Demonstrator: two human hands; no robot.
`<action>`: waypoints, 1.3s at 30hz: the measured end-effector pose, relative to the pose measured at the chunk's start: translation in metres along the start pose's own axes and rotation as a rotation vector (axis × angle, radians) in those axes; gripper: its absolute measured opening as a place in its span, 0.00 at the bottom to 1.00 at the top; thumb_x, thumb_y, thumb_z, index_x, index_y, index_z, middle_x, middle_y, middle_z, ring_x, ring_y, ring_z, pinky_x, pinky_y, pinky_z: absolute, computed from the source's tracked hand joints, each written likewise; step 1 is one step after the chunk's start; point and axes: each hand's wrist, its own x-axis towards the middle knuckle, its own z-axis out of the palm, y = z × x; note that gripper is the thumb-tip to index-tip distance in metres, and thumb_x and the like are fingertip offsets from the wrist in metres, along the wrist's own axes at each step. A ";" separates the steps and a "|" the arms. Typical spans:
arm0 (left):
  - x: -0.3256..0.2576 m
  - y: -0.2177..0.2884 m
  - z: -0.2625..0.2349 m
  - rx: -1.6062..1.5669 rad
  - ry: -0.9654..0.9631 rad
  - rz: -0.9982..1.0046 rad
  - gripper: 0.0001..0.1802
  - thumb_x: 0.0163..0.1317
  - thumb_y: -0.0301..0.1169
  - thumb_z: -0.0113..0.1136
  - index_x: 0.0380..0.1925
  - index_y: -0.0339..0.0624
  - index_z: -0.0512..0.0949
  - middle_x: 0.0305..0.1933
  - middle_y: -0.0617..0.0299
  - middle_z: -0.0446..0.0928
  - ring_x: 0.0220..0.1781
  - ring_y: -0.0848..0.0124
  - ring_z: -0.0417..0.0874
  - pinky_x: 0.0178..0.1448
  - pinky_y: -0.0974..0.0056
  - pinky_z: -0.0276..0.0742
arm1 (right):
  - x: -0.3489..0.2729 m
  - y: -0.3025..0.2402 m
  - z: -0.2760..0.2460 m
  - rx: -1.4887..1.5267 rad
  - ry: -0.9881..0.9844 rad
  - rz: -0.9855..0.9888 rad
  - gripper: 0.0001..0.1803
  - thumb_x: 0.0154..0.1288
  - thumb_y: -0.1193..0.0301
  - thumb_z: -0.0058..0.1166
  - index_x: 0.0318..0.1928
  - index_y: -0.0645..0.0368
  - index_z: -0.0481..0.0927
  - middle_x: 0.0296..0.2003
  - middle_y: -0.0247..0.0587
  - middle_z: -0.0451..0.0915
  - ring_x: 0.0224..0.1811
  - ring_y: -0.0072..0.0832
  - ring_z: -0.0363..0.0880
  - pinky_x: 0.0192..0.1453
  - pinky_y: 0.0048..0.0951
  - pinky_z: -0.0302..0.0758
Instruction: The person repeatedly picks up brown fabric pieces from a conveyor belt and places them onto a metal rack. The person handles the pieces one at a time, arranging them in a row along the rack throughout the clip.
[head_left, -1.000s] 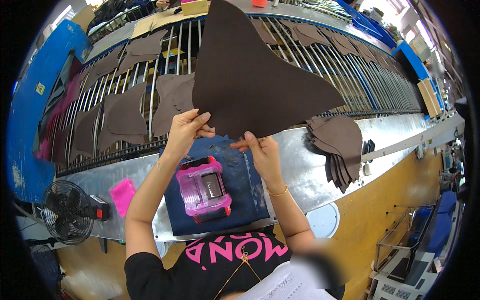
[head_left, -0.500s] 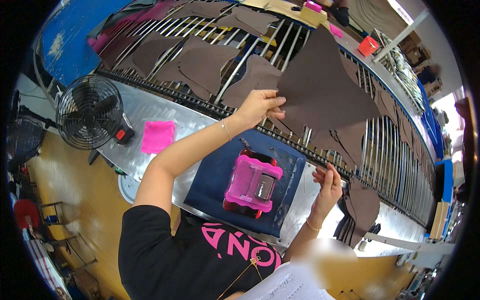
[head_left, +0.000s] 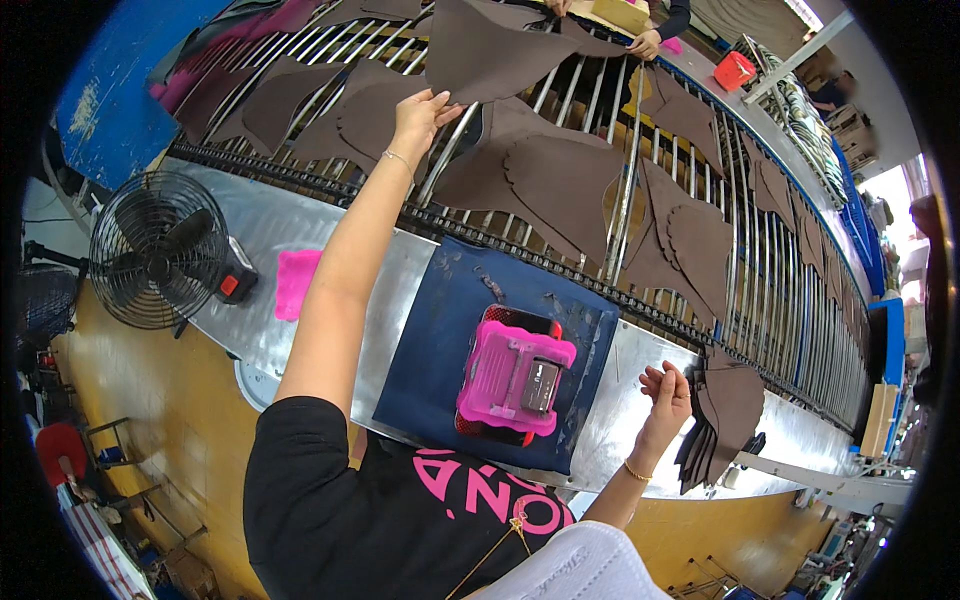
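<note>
My left hand (head_left: 420,125) is stretched far forward over the slatted metal rack, its fingers closed on the lower corner of a large dark brown cut sheet (head_left: 490,50). The sheet looks like leather or a similar flexible material. My right hand (head_left: 665,395) hovers over the metal table, fingers loosely bent and apart, with nothing in it. Beside it is a fanned stack of brown cut pieces (head_left: 725,405). Between my arms, a pink plastic tray (head_left: 492,380) rests on a red and black object, on a dark blue mat (head_left: 425,350). A small dark box (head_left: 541,385) sits on the tray.
The rack (head_left: 755,250) carries overlapping brown pieces (head_left: 545,175). Across it, another person's hand (head_left: 645,45) touches a brown piece. At left on the metal table (head_left: 240,325) are a black fan (head_left: 160,250) and a pink piece (head_left: 296,285). A red container (head_left: 735,70) stands beyond.
My left hand has carried the brown sheet leftward and farther out, lower over the rack. Another person's hands have come in at the far side. My right hand has shifted slightly.
</note>
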 end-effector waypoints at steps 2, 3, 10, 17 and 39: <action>0.015 -0.011 -0.003 0.001 0.091 -0.031 0.08 0.64 0.19 0.54 0.41 0.24 0.72 0.41 0.52 0.76 0.39 0.63 0.84 0.42 0.69 0.87 | 0.001 -0.002 0.006 -0.019 -0.013 0.001 0.14 0.72 0.67 0.48 0.46 0.67 0.77 0.33 0.45 0.83 0.32 0.26 0.82 0.37 0.22 0.76; 0.022 -0.015 -0.004 0.002 0.136 -0.045 0.09 0.64 0.18 0.53 0.42 0.23 0.71 0.42 0.51 0.76 0.40 0.62 0.84 0.42 0.69 0.87 | 0.001 -0.004 0.010 -0.027 -0.020 0.000 0.14 0.72 0.67 0.48 0.46 0.67 0.77 0.33 0.45 0.83 0.32 0.26 0.82 0.37 0.22 0.76; 0.059 -0.034 -0.003 0.048 0.124 -0.091 0.16 0.63 0.14 0.48 0.51 0.17 0.63 0.46 0.47 0.72 0.40 0.57 0.84 0.37 0.68 0.88 | -0.001 -0.007 0.010 -0.122 -0.050 -0.022 0.14 0.72 0.67 0.49 0.46 0.68 0.77 0.32 0.44 0.83 0.32 0.25 0.82 0.37 0.23 0.76; 0.078 -0.046 0.000 0.070 0.248 -0.127 0.27 0.64 0.14 0.45 0.61 0.16 0.52 0.47 0.44 0.70 0.38 0.54 0.83 0.37 0.65 0.89 | 0.000 0.000 0.002 -0.145 -0.046 0.014 0.13 0.72 0.68 0.48 0.45 0.67 0.77 0.32 0.44 0.83 0.32 0.25 0.83 0.37 0.22 0.76; 0.133 -0.058 -0.010 0.086 0.204 -0.135 0.18 0.60 0.13 0.50 0.50 0.16 0.62 0.43 0.42 0.73 0.35 0.51 0.84 0.33 0.63 0.89 | -0.002 -0.006 0.016 -0.251 -0.111 0.059 0.12 0.71 0.71 0.48 0.44 0.69 0.79 0.31 0.44 0.84 0.34 0.26 0.84 0.41 0.24 0.79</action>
